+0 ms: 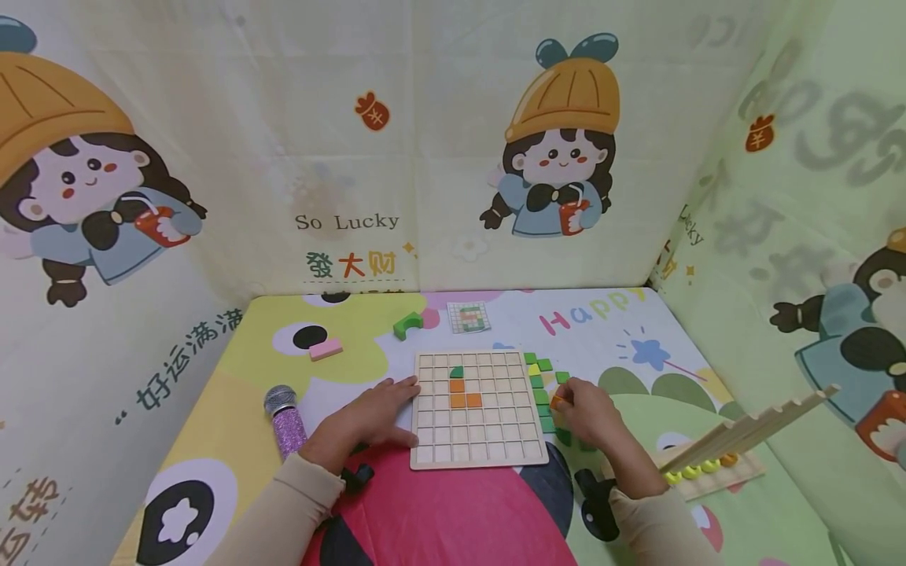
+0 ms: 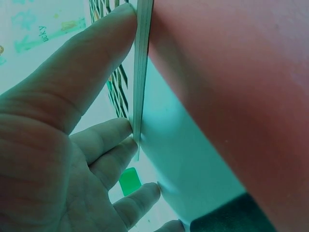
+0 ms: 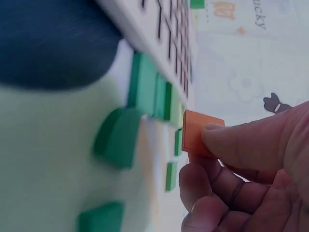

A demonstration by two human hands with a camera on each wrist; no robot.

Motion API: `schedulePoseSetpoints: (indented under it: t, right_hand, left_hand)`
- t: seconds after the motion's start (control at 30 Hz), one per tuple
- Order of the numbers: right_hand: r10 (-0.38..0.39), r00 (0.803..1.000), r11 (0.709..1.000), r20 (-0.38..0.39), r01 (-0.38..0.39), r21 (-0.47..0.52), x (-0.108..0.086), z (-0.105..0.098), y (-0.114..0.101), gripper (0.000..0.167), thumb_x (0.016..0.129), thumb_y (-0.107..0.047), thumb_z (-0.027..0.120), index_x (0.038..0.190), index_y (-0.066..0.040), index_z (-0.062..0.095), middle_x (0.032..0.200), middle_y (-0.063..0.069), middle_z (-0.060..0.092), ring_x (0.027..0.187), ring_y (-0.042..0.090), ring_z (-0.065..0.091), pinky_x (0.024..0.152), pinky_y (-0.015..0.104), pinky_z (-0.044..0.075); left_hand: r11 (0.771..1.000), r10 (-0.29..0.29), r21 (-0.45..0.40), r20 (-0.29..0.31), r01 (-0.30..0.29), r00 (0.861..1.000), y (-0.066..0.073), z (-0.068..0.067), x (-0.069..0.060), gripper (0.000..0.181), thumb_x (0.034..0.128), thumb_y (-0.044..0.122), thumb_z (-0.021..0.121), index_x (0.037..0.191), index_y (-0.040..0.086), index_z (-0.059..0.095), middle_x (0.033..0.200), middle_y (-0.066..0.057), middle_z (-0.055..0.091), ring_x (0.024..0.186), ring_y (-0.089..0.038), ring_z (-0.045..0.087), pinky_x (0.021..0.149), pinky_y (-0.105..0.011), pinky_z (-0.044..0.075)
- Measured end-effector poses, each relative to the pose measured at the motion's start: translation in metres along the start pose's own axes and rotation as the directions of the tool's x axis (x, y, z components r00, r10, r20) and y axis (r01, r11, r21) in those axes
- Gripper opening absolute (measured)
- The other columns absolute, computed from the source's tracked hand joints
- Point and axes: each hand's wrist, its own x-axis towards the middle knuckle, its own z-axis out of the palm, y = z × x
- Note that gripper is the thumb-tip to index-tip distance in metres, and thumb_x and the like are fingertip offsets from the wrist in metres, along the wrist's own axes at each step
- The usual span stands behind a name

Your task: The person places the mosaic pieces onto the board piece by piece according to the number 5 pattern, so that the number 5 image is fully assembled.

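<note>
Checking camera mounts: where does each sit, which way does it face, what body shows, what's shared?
Head: on the head, forward and down over the grid board; left hand, right hand and tan sleeves show.
Left wrist: on that wrist, facing the board's edge side-on; left thumb and fingers show.
Right wrist: on that wrist, facing the pinched orange tile; right thumb and fingers show.
Shared: head and right wrist both show tile, board and green pieces.

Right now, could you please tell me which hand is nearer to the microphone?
Left: the left hand is just right of the microphone, touching the grid board; the right hand is farther right, past it.
</note>
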Motion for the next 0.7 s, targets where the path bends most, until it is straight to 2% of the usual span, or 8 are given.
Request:
schedulePoseSetpoints:
  t: [0.3, 0.43, 0.6, 0.7]
  right_hand:
    - [-0.099, 0.993, 0.987, 0.067, 0.089, 0.133, 0.015, 0.009, -0.029, 0.002, 0.098, -0.005, 0.067, 0.098, -0.004, 0.069, 0.085, 0.004, 0.066, 0.075, 0.018, 0.055, 0.064, 0.032, 0.047]
    - [-0.128, 0.987, 0.984, 0.094, 0.115, 0.135, 0.025, 0.017, -0.040, 0.002, 0.096, -0.007, 0.071, 0.097, -0.006, 0.071, 0.086, 0.001, 0.067, 0.080, 0.017, 0.057, 0.072, 0.033, 0.050]
    - [-0.198, 0.971, 0.978, 0.133, 0.186, 0.100, 0.035, 0.026, -0.052, 0.003, 0.095, -0.009, 0.072, 0.092, -0.007, 0.071, 0.085, -0.002, 0.066, 0.080, 0.014, 0.057, 0.075, 0.034, 0.050]
    - [-0.212, 0.967, 0.975, 0.143, 0.201, 0.090, 0.039, 0.029, -0.058, 0.004, 0.095, -0.009, 0.072, 0.091, -0.009, 0.071, 0.085, -0.004, 0.066, 0.080, 0.013, 0.057, 0.077, 0.034, 0.050]
  left_hand:
    - [1.000, -0.010, 0.011, 0.005, 0.010, 1.000, 0.000, -0.001, 0.001, 0.095, 0.0782, 0.044, 0.089, 0.157, 0.014, 0.046, 0.167, -0.004, 0.037, 0.153, -0.045, 0.030, 0.121, -0.059, 0.034]
    - [1.000, -0.006, 0.005, 0.003, 0.006, 1.000, -0.001, 0.000, 0.002, 0.095, 0.0782, 0.045, 0.089, 0.157, 0.014, 0.046, 0.167, -0.004, 0.037, 0.153, -0.045, 0.030, 0.121, -0.060, 0.034]
    - [1.000, -0.015, -0.007, 0.007, 0.015, 1.000, 0.000, 0.001, 0.001, 0.095, 0.0780, 0.044, 0.089, 0.157, 0.014, 0.046, 0.168, -0.004, 0.037, 0.154, -0.044, 0.029, 0.121, -0.061, 0.033]
    - [1.000, -0.017, -0.004, 0.009, 0.017, 1.000, 0.001, 0.000, 0.001, 0.095, 0.0780, 0.043, 0.089, 0.157, 0.014, 0.046, 0.168, -0.004, 0.037, 0.154, -0.045, 0.029, 0.122, -0.061, 0.032]
